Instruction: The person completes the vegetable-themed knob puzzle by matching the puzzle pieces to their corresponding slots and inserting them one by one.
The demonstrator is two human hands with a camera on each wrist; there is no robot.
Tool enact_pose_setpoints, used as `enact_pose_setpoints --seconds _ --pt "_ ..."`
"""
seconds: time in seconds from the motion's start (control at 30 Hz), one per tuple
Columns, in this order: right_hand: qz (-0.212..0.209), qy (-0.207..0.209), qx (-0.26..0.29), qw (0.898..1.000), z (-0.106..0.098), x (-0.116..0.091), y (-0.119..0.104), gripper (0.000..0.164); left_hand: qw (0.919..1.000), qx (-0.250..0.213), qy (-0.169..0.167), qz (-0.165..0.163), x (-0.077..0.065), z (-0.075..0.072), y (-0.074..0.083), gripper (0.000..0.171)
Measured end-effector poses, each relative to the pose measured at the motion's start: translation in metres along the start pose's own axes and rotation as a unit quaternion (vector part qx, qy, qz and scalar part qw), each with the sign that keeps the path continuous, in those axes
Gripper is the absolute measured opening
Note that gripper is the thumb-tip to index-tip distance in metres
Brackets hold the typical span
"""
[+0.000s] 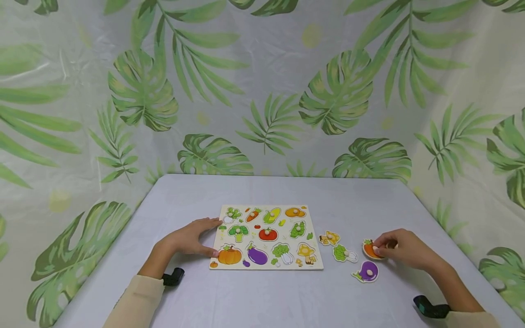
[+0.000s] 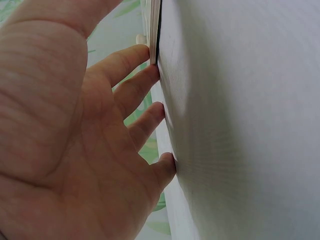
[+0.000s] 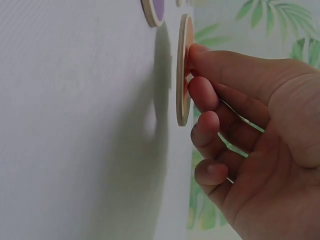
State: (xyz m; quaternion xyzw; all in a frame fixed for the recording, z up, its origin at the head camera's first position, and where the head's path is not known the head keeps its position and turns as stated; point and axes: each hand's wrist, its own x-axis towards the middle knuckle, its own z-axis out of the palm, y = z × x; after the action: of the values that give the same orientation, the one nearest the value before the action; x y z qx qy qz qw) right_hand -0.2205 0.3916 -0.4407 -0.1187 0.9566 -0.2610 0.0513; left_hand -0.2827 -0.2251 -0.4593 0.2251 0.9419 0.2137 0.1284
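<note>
Head view: we note a white worktop point(image 1: 262, 300) with a board point(image 1: 284, 232) lying flat, about midway between its left and right edges and apart from its back edge.
Left hand point(image 1: 193, 237): fingers spread and nearly straight, clasped round nothing; thumb at the board's front left corner, fingertips farther back along its left edge. In the left wrist view we see the index fingertip touching that edge.
Right hand point(image 1: 404, 248): fingers curled, thumb and index pinching the pumpkin point(image 1: 371, 249); the other fingers are bent and hold nothing.
Pumpkin: right of the board, toward the worktop's right edge; from the right wrist view we read it as level and seemingly just off the surface.
Mushroom point(image 1: 330, 238): flat on the worktop, just beside the board's right edge.
Cabbage point(image 1: 344, 253): flat, just beside the mushroom, between it and the eggplant point(image 1: 368, 272).
Eggplant: flat, knob up, just in front of the pumpkin, nearest of the loose pieces to the person.
Board, back row: turnip point(image 1: 228, 219), carrot point(image 1: 252, 216), corn point(image 1: 271, 216), potatoes point(image 1: 294, 212), each with a knob.
Board, middle row: broccoli point(image 1: 239, 232), tomato point(image 1: 268, 234), asparagus point(image 1: 297, 229), also knobbed.
Board, front row: four knobless pictures point(image 1: 257, 255), matching the loose pieces.
Backdrop point(image 1: 279, 68): leaf-printed cloth behind the worktop's back edge.
</note>
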Motion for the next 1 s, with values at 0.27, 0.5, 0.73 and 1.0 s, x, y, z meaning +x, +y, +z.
enact_pose_setpoints --seconds 0.27,0.5,0.73,1.0 --pt "0.001 0.005 0.002 1.0 0.005 0.013 -0.016 0.02 1.0 -0.004 0.0 0.008 -0.001 0.0 -0.001 0.102" --pt "-0.017 0.01 0.008 1.0 0.011 0.026 -0.03 0.019 1.0 -0.008 -0.001 0.003 -0.001 -0.001 0.0 0.102" --pt "-0.034 0.017 0.009 0.999 0.019 0.04 -0.045 0.017 0.9999 -0.013 -0.002 -0.001 -0.002 -0.001 -0.001 0.102" --pt "-0.057 0.032 0.004 0.998 0.025 0.054 -0.066 0.018 0.9999 -0.011 -0.003 -0.001 -0.002 -0.002 -0.001 0.102"
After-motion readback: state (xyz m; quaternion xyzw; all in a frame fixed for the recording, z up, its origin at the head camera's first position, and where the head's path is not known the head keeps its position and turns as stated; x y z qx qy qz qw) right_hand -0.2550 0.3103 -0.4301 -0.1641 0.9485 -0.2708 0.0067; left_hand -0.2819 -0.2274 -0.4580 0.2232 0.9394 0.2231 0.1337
